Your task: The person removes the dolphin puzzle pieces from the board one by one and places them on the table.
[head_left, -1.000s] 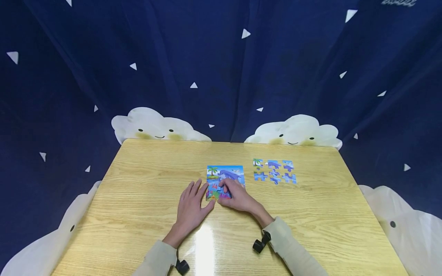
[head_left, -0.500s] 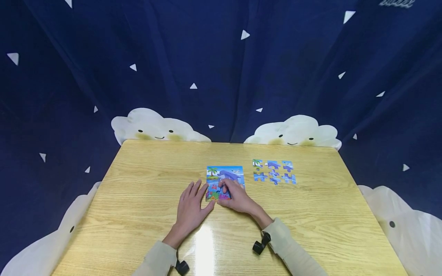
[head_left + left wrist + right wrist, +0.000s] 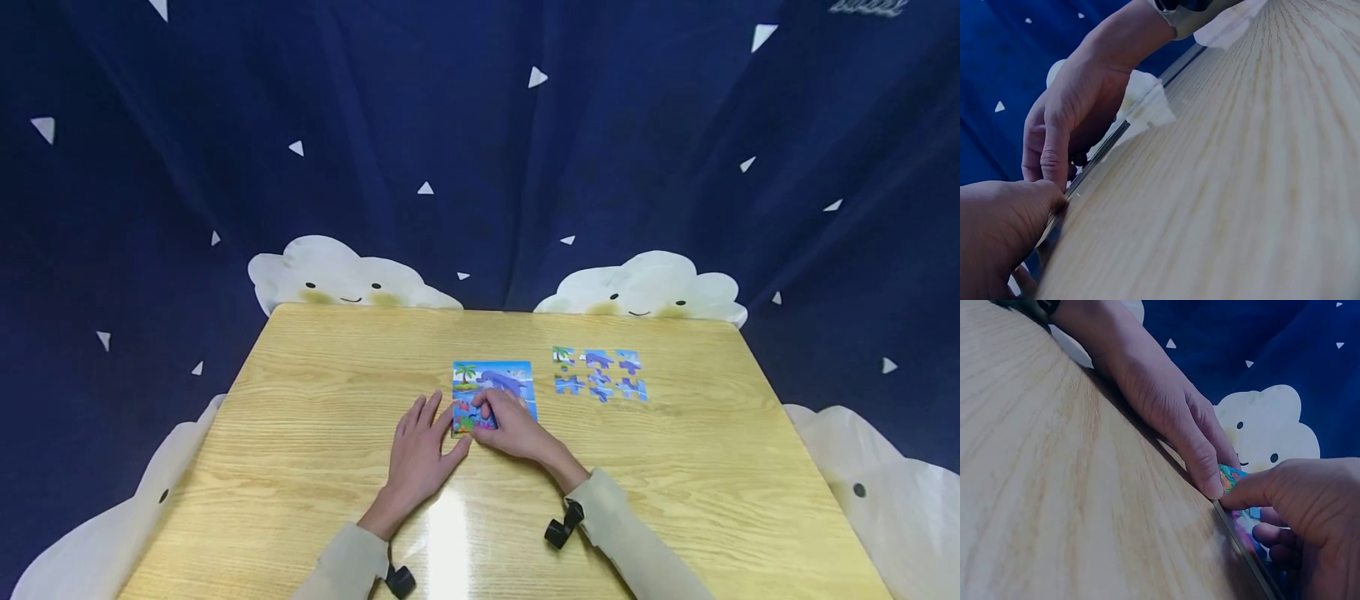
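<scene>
A square dolphin jigsaw puzzle lies on the table, its picture showing a palm tree, sea and coral. My left hand rests at its left edge with fingers spread, the thumb by the near left corner. Over the puzzle's lower part is my right hand, fingers bent and thumb at the near edge. Both thumbs meet at that edge in the right wrist view, beside a colourful corner of the puzzle. Whether the right fingers pinch a piece is hidden.
Several loose jigsaw pieces lie in two rows to the right of the puzzle. The wooden table ends at a dark blue curtain with white clouds and triangles. Light glares near the table's front.
The right hand has slid slightly left over the puzzle. The left hand and the loose pieces stay put, while the whole head view has shifted a little.
</scene>
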Available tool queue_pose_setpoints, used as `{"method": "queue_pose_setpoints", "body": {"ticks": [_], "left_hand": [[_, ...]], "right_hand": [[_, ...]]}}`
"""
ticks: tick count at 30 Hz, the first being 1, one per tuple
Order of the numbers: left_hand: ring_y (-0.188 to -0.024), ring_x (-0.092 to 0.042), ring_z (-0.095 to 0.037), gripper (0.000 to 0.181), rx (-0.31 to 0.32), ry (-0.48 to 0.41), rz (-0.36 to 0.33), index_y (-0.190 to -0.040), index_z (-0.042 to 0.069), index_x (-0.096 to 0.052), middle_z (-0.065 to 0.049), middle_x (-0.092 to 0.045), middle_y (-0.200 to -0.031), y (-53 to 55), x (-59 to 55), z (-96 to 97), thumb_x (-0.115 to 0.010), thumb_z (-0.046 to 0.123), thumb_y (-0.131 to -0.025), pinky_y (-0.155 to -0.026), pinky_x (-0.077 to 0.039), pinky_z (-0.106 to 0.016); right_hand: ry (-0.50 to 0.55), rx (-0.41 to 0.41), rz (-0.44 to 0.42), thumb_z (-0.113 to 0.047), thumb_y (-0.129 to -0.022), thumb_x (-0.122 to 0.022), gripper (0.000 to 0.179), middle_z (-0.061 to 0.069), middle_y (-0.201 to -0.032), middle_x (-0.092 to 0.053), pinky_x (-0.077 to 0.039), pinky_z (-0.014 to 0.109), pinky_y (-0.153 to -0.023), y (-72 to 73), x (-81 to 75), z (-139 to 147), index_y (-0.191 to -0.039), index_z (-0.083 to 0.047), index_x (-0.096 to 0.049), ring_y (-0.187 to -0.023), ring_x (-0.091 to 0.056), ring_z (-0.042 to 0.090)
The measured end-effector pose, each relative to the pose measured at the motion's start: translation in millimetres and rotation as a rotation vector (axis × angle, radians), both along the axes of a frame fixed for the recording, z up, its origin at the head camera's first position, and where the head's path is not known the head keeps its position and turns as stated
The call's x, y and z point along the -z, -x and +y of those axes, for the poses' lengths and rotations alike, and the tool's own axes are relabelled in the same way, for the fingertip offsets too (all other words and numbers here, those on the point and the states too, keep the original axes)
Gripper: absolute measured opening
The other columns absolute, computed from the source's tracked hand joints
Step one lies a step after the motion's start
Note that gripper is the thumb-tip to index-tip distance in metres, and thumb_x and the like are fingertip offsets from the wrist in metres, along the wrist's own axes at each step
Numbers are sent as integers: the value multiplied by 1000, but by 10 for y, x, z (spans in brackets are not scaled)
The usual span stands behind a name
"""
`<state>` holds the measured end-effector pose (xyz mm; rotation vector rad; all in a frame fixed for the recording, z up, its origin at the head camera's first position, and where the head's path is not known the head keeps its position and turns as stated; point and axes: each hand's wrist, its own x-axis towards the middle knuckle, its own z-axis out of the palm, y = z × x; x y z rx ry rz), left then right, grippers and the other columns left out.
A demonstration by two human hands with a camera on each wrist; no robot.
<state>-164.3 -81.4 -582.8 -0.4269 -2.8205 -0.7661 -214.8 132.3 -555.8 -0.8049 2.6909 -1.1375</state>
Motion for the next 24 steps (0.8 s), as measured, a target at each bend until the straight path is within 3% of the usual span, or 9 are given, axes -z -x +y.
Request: {"method": "queue_pose_setpoints", "body": {"ticks": [6,11,18,24], "left_hand": [[-154,-29,-43,63,5,5,-3,-149,15,-60,-17,-39,-164,-6,3,11,-60,55,-100,-120,-26,-63],[-153,-30,-42,64,-5,9,4,-149,15,-59,-16,-41,-163,-4,-17,11,-59,54,-99,-120,-27,-62],[-151,-33,-43,67,-16,-8,21,-152,13,-55,-17,-44,-161,1,-19,20,-61,53,-98,-119,-28,-62],[-152,-33,-42,70,-14,-12,23,-154,14,-53,-16,-44,-162,6,-6,14,-62,54,-97,-120,-28,-61]], "right_hand": [[-33,-34,29,-26,-91,-77,40,3,-99,-59,-37,49,-98,6,-25,17,-126,-10,-67,-98,-52,19],[-98,-16,148,-33,-91,-77,46,1,-104,-61,-44,46,-95,4,14,1,-131,-13,-70,-97,-56,17],[-166,20,357,-37,-85,-80,46,-3,-97,-60,-51,34,-78,10,115,-16,-124,-12,-76,-83,-53,12],[-110,20,425,-35,-81,-81,43,-4,-94,-62,-55,30,-74,53,132,41,-116,-11,-77,-79,-55,10]]}}
